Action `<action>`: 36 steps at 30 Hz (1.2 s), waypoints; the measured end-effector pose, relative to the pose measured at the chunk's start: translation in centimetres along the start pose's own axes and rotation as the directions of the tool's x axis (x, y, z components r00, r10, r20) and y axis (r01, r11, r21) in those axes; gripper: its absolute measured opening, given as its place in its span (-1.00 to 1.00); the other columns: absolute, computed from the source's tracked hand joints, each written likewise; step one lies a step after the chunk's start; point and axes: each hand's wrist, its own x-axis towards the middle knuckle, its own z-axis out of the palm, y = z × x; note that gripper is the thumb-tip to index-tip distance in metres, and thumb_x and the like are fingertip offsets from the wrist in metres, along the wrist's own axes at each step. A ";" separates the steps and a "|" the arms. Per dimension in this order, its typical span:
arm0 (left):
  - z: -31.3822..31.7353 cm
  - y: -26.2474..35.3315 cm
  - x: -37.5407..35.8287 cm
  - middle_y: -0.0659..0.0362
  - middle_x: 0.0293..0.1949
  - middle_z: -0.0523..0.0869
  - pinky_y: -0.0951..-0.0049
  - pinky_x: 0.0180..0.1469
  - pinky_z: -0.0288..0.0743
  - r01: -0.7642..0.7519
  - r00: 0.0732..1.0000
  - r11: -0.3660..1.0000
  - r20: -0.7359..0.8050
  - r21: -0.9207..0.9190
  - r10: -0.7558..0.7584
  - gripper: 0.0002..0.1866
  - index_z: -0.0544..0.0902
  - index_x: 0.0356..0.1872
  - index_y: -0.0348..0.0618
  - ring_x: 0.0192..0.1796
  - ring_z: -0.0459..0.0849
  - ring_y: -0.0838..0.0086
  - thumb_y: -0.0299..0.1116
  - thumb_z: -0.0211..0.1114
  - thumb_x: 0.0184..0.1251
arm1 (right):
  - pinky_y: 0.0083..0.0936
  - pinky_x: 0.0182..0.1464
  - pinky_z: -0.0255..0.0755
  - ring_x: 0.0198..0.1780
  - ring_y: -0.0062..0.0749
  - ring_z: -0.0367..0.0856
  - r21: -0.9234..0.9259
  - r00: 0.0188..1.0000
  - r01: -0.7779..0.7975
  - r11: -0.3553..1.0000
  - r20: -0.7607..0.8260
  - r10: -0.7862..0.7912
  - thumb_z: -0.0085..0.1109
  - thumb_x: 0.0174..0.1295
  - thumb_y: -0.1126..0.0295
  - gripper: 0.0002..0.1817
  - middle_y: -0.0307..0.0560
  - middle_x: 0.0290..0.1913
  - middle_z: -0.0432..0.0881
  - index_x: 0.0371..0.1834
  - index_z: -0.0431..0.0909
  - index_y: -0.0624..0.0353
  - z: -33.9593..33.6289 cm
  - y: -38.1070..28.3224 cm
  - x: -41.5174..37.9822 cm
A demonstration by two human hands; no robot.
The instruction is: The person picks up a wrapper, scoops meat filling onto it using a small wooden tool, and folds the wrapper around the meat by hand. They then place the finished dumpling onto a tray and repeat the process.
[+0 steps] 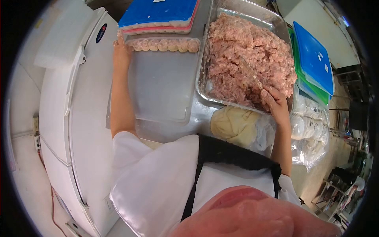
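A clear tray (pixel 162 91) lies in front of me with a row of folded dumplings (pixel 164 45) along its far edge. My left hand (pixel 120 51) rests at the left end of that row, touching the first dumpling. My right hand (pixel 274 100) grips a thin stick (pixel 250 73) whose tip is sunk in the pink minced filling (pixel 248 55). The filling heaps a metal pan (pixel 246 17) at the right. A lump of pale dough (pixel 235 124) sits just below the pan, near my right wrist.
Stacked trays with blue and pink lids (pixel 158 15) stand behind the dumplings. Blue and green lids (pixel 314 59) lie right of the pan, above bagged round wrappers (pixel 312 126). A white chest freezer (pixel 75 102) runs along my left.
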 end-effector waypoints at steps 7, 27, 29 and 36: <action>2.3 -2.5 -0.6 -0.20 0.06 0.49 0.05 0.06 0.43 -0.158 0.987 0.987 -0.012 -0.019 0.157 -0.26 0.17 0.39 -0.02 0.10 0.46 -0.10 -0.42 0.26 0.15 | -0.63 -0.05 0.43 -0.11 -0.56 0.57 -0.379 0.964 0.238 0.894 -0.018 -0.264 0.23 0.22 0.43 -0.69 -0.15 -0.14 0.66 0.00 0.57 0.34 0.5 0.6 0.4; -4.5 23.2 -21.4 0.05 -0.23 0.57 0.30 -0.02 0.45 -0.305 0.484 0.399 0.220 -0.864 0.847 -0.73 0.59 -0.24 -0.17 -0.08 0.55 0.16 -0.36 0.39 0.02 | -0.28 -0.46 0.52 -0.42 -0.18 0.66 -0.861 0.835 0.412 -0.298 0.487 -0.254 0.04 0.06 0.35 -0.87 -0.08 -0.48 0.62 -0.49 0.55 0.12 2.9 -2.4 0.6; -4.3 23.8 -22.2 0.06 -0.23 0.55 0.26 0.04 0.41 -0.319 0.518 0.407 0.203 -0.856 0.831 -0.71 0.59 -0.23 -0.14 -0.03 0.51 0.11 -0.34 0.40 0.00 | -0.32 -0.47 0.53 -0.41 -0.24 0.66 -0.873 0.792 0.391 -0.292 0.481 -0.377 0.05 0.06 0.37 -0.89 -0.11 -0.48 0.62 -0.48 0.56 0.10 2.4 -3.1 0.4; -2.8 23.4 -22.8 0.09 -0.14 0.59 0.24 0.07 0.40 -0.451 0.481 0.390 0.149 -0.803 0.864 -0.72 0.60 -0.17 -0.10 0.03 0.50 0.14 -0.31 0.36 0.07 | -0.34 -0.43 0.53 -0.36 -0.26 0.67 -0.832 0.794 0.455 -0.317 0.541 -0.279 0.09 0.05 0.35 -0.89 -0.13 -0.44 0.62 -0.46 0.59 0.08 4.3 -4.5 -1.2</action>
